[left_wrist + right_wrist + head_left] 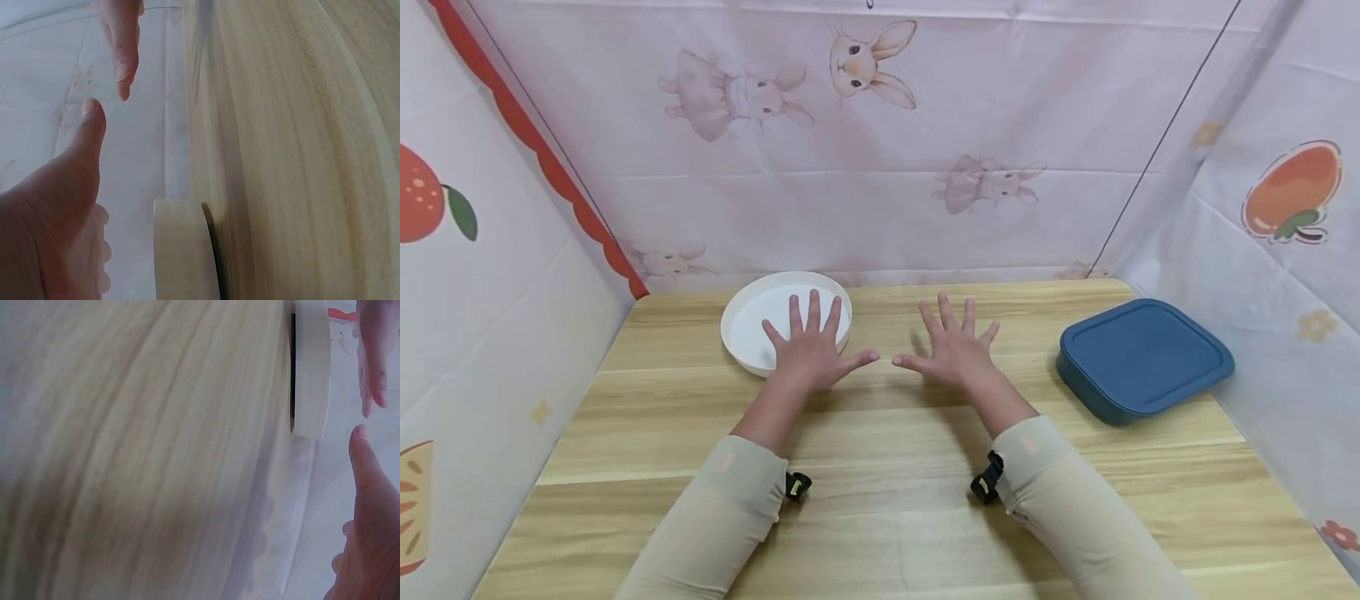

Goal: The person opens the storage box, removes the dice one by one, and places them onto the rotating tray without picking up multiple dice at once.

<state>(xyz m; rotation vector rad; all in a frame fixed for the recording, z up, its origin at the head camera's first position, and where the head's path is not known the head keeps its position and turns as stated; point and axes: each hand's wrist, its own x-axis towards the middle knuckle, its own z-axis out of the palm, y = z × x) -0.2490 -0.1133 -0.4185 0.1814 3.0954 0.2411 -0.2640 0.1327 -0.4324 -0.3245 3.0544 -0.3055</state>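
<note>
Both hands reach forward over the wooden table, palms down and fingers spread. My left hand overlaps the near right part of a shallow round white dish in the head view and holds nothing. In the left wrist view, the side of the dish stands below and beyond that hand, with a gap between. My right hand hovers over bare wood to the right, also holding nothing. The two thumbs point at each other, a small gap apart.
A blue rectangular container with a blue lid sits at the table's right edge. The wooden table meets fabric walls at the back and both sides; the back one has rabbit prints. Dark straps show at both sleeve cuffs.
</note>
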